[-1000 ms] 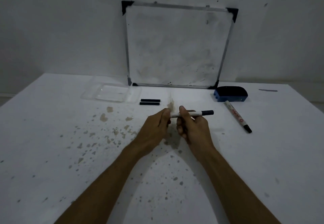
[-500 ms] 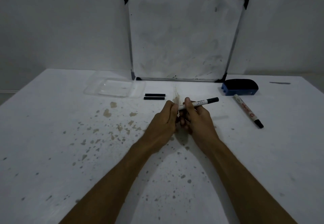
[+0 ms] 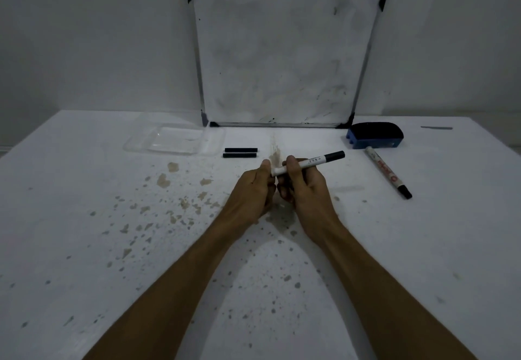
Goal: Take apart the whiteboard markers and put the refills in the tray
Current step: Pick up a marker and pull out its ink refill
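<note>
A white marker with a black cap (image 3: 313,162) is held above the table's middle, cap pointing right and slightly up. My right hand (image 3: 304,190) grips its barrel. My left hand (image 3: 253,190) pinches its left end with thumb and fingers. Two black refill sticks (image 3: 240,153) lie side by side on the table, just right of a clear plastic tray (image 3: 172,141). The tray looks to hold nothing. A second marker (image 3: 387,172) with red print and a black cap lies at the right.
A small whiteboard (image 3: 284,55) leans against the wall behind the table. A blue eraser (image 3: 373,135) sits at its right foot, next to the second marker. The white table (image 3: 84,246) is speckled with brown stains.
The marker's capped end has tilted up a little. My left hand has closed in on the marker's left end. The view has shifted slightly.
</note>
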